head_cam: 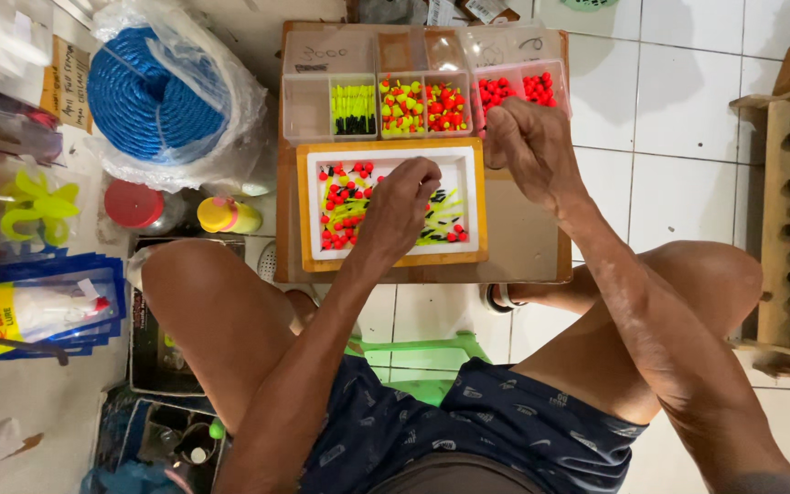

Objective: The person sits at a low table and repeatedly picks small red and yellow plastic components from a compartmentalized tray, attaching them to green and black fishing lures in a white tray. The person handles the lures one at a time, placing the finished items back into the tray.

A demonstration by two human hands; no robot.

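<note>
The left hand (401, 203) hovers curled over a shallow white tray (464, 203) with an orange-yellow rim, fingertips pinched narrow down among the loose pieces; whether it grips one I cannot tell. The tray holds small round red beads (340, 197) and thin neon-yellow tubes with black tips (445, 203), scattered. The right hand (525, 142) is closed into a loose fist just beyond the tray's far right corner, in front of a clear plastic compartment box (306, 108); what it holds is hidden. The box's cells carry yellow-black tubes, red-and-yellow floats and red beads, sorted. Both sit on a flat brown board worktop (523, 238) over a glossy white tiled floor (688, 110). To the left lies a coil of blue rope (144, 96) in crinkled clear plastic.
</note>
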